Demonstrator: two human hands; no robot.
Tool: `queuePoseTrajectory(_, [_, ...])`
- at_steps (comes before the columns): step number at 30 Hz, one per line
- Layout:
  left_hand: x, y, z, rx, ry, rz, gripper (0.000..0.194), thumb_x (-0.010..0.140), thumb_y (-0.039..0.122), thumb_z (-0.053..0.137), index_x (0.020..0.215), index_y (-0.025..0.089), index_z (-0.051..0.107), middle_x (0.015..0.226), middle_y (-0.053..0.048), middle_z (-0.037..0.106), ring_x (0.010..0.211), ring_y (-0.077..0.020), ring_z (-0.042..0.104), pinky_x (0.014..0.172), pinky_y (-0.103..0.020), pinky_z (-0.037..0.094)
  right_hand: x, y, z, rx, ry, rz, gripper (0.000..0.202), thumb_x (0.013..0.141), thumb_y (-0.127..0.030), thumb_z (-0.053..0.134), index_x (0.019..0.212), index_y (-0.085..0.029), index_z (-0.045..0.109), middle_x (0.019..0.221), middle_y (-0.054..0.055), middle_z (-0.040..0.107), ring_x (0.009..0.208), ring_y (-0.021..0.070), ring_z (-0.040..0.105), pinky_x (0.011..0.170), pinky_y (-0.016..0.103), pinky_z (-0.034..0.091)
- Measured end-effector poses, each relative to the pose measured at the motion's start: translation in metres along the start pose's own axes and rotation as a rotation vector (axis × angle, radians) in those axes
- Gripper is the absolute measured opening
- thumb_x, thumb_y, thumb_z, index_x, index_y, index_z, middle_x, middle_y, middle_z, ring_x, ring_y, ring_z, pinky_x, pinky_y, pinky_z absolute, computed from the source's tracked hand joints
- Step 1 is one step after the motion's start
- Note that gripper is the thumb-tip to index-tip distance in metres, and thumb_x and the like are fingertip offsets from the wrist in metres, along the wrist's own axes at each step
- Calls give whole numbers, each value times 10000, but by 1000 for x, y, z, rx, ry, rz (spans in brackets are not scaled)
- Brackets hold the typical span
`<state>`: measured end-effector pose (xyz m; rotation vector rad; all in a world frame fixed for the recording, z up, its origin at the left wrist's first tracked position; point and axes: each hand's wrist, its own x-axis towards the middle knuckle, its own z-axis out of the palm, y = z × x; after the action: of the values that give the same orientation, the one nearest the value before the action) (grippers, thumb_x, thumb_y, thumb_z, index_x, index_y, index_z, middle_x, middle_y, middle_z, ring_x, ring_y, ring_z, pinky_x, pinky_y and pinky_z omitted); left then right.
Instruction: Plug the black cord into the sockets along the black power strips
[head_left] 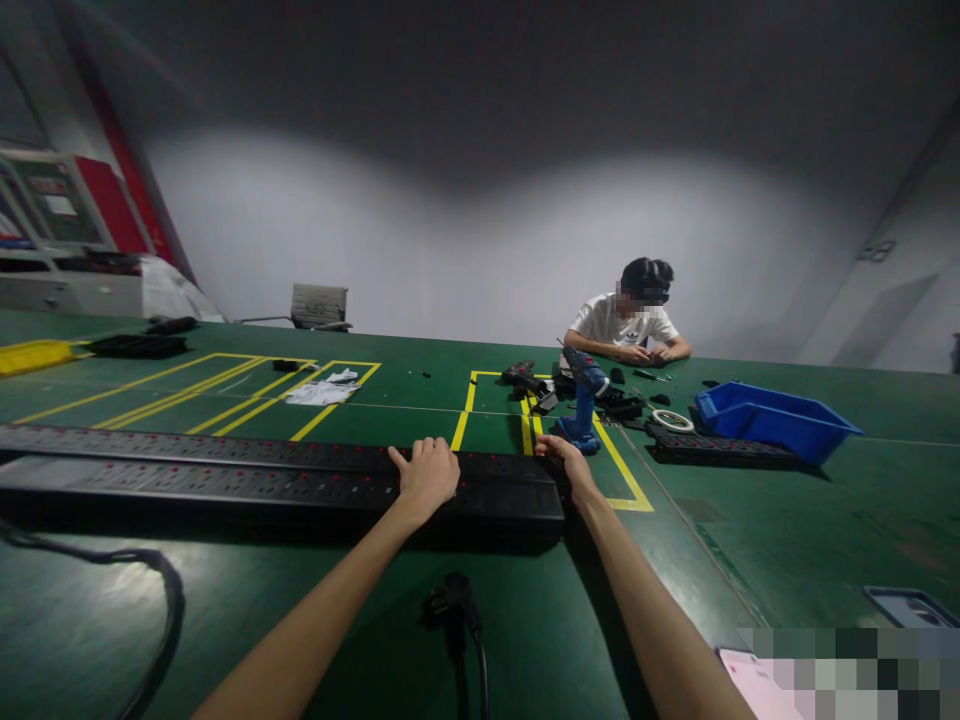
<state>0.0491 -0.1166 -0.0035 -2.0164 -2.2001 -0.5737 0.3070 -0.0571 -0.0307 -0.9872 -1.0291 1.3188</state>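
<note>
Two long black power strips lie side by side on the green table, running off to the left: a near power strip [300, 490] and a far power strip [225, 452]. My left hand [429, 478] is over them close to their right ends, fingers bent over the far one and thumb out to the left. At the right end of the far strip, my right hand [566, 465] has its curled fingers against it; part of that grip is hidden. A black plug [451, 598] with its cord is on the table in front of the strips.
A blue cordless drill [581, 400] stands just beyond my right hand. Farther right are a blue bin [776, 420], a roll of tape [672, 420] and another black strip [720, 448]. A co-worker [630, 315] sits across the table. A thick black cable [171, 590] curves at the left.
</note>
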Motion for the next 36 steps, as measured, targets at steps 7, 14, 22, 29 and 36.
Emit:
queuePoseTrajectory(7, [0,1,-1,-1,-9,0,327,910,276,311,987,159,606,1051,-147,613,1090,-316,507,1006,-732,118,5,4,-3,4,-18,3,366,662,-454,675,874,-156,702,735,33,694,706,183,642,697,281,498])
queuePoseTrajectory(14, [1,0,1,23,-4,-21,335,896,273,321,1009,167,617,1062,-138,618,1097,-314,511,1010,-728,127,4,5,-3,66,-20,-15,304,647,-400,709,850,-173,718,742,29,702,701,175,639,694,268,486])
queuePoseTrajectory(22, [2,-3,0,-11,-13,-1,337,905,288,317,1009,178,617,1073,-129,626,1095,-309,518,1019,-719,125,-2,0,2,104,34,9,277,647,-410,701,802,-181,717,690,28,698,693,202,652,677,300,484])
queuePoseTrajectory(29, [3,-4,1,-36,-23,9,329,905,287,318,978,182,621,1074,-127,631,1093,-310,517,1005,-739,109,-3,0,1,6,35,-43,280,656,-417,696,804,-181,723,700,29,700,745,217,650,728,308,470])
queuePoseTrajectory(36, [2,-3,1,-57,-34,-3,326,902,292,327,968,192,631,1077,-131,630,1110,-320,510,1007,-738,103,0,2,-1,-30,2,-97,231,690,-363,678,816,-176,724,730,25,700,741,179,630,768,283,457])
